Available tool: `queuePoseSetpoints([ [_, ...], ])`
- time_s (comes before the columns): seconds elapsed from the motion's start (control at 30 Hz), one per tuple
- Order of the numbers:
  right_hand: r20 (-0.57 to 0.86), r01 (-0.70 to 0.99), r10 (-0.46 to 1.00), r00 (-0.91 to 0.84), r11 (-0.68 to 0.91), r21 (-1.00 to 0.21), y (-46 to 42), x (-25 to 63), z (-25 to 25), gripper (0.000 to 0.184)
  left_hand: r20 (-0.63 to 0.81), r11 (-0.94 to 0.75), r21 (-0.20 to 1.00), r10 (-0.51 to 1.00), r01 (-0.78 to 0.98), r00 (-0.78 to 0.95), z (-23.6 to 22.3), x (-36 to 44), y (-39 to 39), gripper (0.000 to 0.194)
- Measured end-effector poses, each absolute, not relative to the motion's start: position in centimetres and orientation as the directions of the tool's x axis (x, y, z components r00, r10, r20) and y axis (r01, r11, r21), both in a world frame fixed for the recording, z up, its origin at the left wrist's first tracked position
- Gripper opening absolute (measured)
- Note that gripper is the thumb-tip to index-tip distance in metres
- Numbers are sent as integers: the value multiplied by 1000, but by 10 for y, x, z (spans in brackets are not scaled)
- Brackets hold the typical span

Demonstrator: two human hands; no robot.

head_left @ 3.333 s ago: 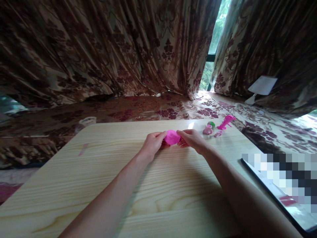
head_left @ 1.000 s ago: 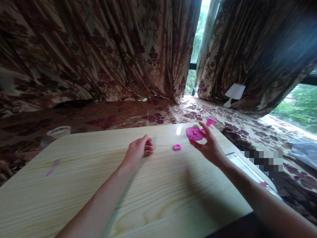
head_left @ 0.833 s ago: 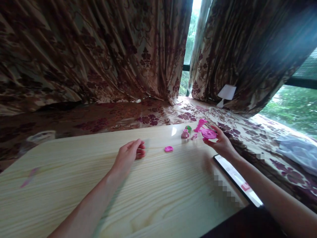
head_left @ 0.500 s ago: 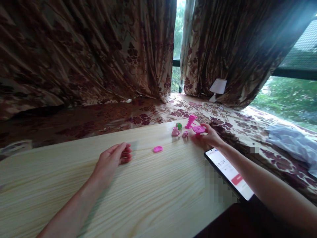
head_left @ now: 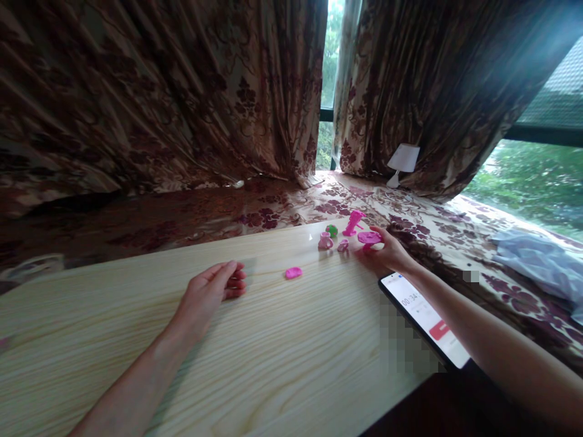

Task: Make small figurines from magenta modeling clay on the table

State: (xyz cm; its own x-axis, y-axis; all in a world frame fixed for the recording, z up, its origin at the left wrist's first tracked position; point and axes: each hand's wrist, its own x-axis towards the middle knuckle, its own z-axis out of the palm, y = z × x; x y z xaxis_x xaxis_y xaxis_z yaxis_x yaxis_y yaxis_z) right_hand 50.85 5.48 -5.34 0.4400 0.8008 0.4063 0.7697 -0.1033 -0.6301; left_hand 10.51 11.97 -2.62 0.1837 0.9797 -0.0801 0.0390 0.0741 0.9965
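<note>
My right hand (head_left: 389,247) is at the far right corner of the table, thumb and fingers closed on the edge of a small pink toy table (head_left: 368,237) with a flat round top and a stand below. Just left of it are a pink upright figure (head_left: 353,223), a tiny pink cup-like piece (head_left: 343,245), a light pink jug with a handle (head_left: 325,241) and a green ball-shaped piece (head_left: 332,230). My left hand (head_left: 214,284) rests on its side on the wood, fingers loosely curled and holding nothing. Between the hands lies a flat pink oval piece (head_left: 294,273).
A phone (head_left: 423,318) showing a running timer lies under my right forearm on the wooden table (head_left: 255,352). Beyond the table is a flower-patterned cloth surface with a white lamp (head_left: 403,161) and a bundle of white fabric (head_left: 542,267). Long curtains hang behind.
Both hands held the pink round piece at first. My right hand has carried it right to the group of toys; my left hand let go. The oval piece came into view, and the view turned right.
</note>
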Motion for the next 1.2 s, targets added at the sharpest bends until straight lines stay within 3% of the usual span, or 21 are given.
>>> queuePoseSetpoints([
  [0.13, 419, 785, 804, 423, -95, -612, 47, 505, -42, 63, -60, 54, 998, 985, 44, 159, -25, 106, 119, 31],
  [0.23, 479, 795, 803, 355, 10, -607, 33, 475, -18, 64, 42, -55, 992, 993, 115, 114, -20, 120, 110, 27],
  [0.33, 536, 774, 822, 191, 210, -598, 25, 418, 7, 64, 157, -201, 965, 958, 170, 239, -9, 144, 91, 23],
  [0.47, 558, 688, 821, 125, 333, -645, 37, 336, 22, 60, 243, -279, 959, 903, 53, 353, 2, 163, 73, 33],
  [0.6, 564, 606, 816, 128, 385, -696, 59, 288, 18, 54, 340, -343, 939, 908, -32, 244, 3, 151, 75, 36],
  [0.77, 557, 558, 825, 93, 420, -716, 69, 269, 15, 54, 414, -426, 904, 892, 28, 182, 1, 131, 82, 25],
  [0.93, 591, 587, 805, 48, 456, -669, 63, 262, 21, 55, 401, -406, 914, 905, 5, 143, -1, 128, 85, 22],
  [1.1, 595, 601, 802, 54, 450, -661, 48, 262, 29, 70, 285, -260, 946, 952, -195, 111, 3, 125, 90, 26],
  [1.2, 559, 558, 812, 170, 388, -733, 44, 268, 26, 55, 205, -151, 937, 968, -317, 145, 10, 122, 90, 29],
])
